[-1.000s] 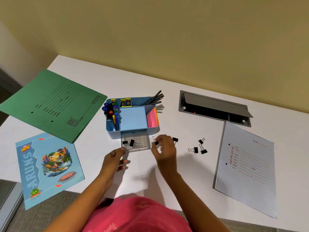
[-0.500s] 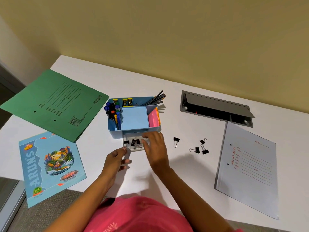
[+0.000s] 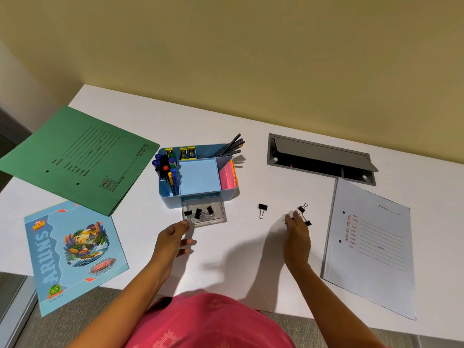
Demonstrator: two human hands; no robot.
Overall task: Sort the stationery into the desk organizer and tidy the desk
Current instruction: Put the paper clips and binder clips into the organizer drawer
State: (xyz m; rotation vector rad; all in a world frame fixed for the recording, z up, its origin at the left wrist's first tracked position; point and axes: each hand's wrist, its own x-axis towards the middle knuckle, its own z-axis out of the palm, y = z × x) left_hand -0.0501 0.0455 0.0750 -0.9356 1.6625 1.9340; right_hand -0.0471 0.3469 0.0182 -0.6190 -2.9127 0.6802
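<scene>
The three small black binder clips not yet sorted lie in a tight cluster on the white desk, straight ahead of my right hand and at its tips. Their wire handles point different ways, so there is no single axis to line up with. My right fingers reach out over the nearest clip and hide part of it. They look to be touching it, but I cannot tell whether they have pinched it.

A lone black binder clip lies to the left of the cluster, between it and the clear plastic drawer, with its handles toward me. My right hand is the nearer to all four, and the carry runs leftward to that drawer.

My left hand holds nothing. Its thumb tip touches the drawer's near-left corner and its other fingers are loosely spread.

The drawer is pulled out of the front of the pale blue plastic desk organizer and holds three sorted clips. Above it, pens and markers fill the left compartment, dark pencils lean out at the back right, and pink and orange paper pads fill the right compartment.
</scene>
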